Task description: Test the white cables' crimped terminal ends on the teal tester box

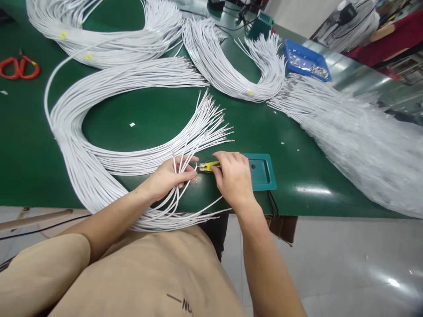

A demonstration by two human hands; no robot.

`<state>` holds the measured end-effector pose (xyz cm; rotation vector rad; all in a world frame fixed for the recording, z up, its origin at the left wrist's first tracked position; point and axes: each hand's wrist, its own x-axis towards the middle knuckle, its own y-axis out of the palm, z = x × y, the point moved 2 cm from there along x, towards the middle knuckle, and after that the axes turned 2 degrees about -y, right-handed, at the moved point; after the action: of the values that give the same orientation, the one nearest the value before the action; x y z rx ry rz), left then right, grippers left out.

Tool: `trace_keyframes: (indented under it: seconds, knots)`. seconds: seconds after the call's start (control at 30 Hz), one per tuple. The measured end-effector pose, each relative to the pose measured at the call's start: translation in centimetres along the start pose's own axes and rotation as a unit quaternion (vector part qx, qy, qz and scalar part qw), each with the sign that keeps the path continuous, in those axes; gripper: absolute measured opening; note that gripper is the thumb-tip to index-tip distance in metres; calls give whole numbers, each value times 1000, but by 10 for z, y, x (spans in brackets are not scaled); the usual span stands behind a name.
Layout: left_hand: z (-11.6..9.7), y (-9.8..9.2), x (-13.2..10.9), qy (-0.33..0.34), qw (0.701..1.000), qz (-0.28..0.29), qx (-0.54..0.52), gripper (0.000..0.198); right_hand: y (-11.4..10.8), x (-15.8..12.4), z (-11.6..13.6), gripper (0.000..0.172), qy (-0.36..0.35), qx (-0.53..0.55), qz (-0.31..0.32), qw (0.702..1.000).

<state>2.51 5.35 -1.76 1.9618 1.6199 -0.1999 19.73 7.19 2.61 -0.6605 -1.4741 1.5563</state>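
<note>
Several white wires (183, 165) pass through my left hand (175, 173), which is closed around them near their ends. My right hand (233, 175) grips a small yellow hand tool (210, 166), its metal tip pointing left, close to the left fingertips. It looks like a cutter or plier, but the fingers cover most of it. The tip is at one wire's end; whether it bites on the wire I cannot tell. A long bundle of white wires (76, 110) curves from the left, and many of its ends carry small metal terminals (222, 115).
A teal tray (271, 171) sits just right of my right hand. Further back is a blue tray (306, 59) of small metal parts. More wire bundles (228, 70) lie behind, red-handled scissors (20, 68) at left, plastic-covered wires (363, 136) at right.
</note>
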Motion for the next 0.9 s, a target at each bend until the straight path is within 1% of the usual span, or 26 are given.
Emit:
trace_keyframes:
  seconds: [0.1, 0.17, 0.27, 0.4, 0.57, 0.7, 0.77, 0.83, 0.9]
  knots:
    - [2, 2, 3, 10, 999, -7, 50, 45, -2, 3, -12, 11, -11, -3, 58, 998]
    - [4, 3, 4, 21, 998, -9, 65, 43, -2, 4, -15, 13, -24, 3, 71, 997]
    - [6, 3, 7, 28, 996, -14, 79, 43, -2, 2, -15, 15, -47, -5, 72, 996]
    - [6, 5, 10, 28, 994, -39, 103, 43, 3, 0, -18, 20, -74, -16, 56, 996]
    - [9, 6, 11, 31, 986, -69, 151, 42, 9, 2, -24, 24, -68, -15, 56, 996]
    - [10, 6, 12, 36, 975, -87, 202, 39, 7, 2, -21, 23, -60, -9, 72, 996]
    - [9, 7, 12, 30, 975, -84, 202, 38, 2, 1, -16, 25, -49, 3, 56, 997]
    - [9, 8, 12, 19, 981, -74, 176, 38, -4, -1, -11, 29, -23, 23, 12, 999]
    - [8, 7, 12, 14, 987, -67, 146, 39, -9, -5, -4, 29, 10, 49, -35, 998]
